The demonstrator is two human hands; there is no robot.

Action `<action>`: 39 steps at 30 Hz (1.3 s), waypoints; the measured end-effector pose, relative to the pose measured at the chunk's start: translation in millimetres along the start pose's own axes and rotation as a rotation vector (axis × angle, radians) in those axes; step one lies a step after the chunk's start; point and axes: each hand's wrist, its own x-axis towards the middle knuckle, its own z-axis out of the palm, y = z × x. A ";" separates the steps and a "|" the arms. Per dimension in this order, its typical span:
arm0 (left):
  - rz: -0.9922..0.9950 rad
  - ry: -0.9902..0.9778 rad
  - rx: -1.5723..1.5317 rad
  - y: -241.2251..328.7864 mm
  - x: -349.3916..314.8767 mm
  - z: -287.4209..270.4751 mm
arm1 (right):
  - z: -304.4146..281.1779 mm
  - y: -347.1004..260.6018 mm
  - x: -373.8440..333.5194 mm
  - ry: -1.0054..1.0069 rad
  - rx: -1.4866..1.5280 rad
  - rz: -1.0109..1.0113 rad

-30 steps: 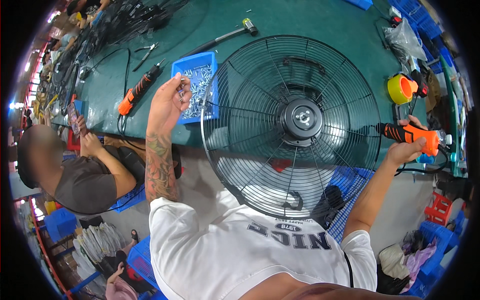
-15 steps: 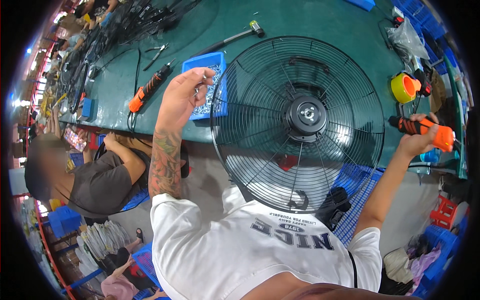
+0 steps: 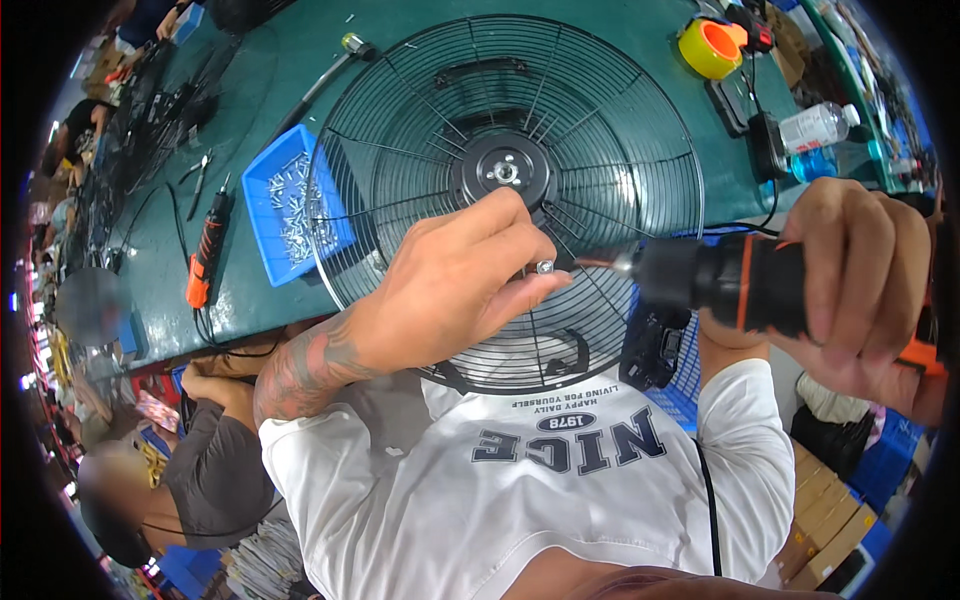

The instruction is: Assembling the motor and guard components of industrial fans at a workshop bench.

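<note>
Our table holds up just part of the cage. Its near side sticks out past the edge, over our lap, so a bump or a push there could make it tip or slide. Our right hand is wrapped tight around the driver, in front of the cage. Its bit points at our left hand, very near the fingertips – one slip or a spin too soon could poke us. The left hand is pinched on a screw. If that pinch goes loose, the screw could drop through the wires and get lost.

Now the things that hold stuff. The blue basket is below, with a black thing by it – in it or in front, we can't tell. The blue tub, left of the cage, has lots of silver screws. The bottle is capped.
</note>
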 end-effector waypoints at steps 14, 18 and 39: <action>0.124 0.043 0.069 -10.0 -8.4 8.4 | 61.2 76.3 15.0 0.086 -0.059 0.245; 0.078 0.090 0.132 -16.2 -12.9 9.6 | 67.6 89.0 20.1 0.096 -0.067 0.312; -0.911 0.686 -0.098 -159.5 -109.8 -78.3 | 0.5 149.5 19.7 0.637 -0.501 0.569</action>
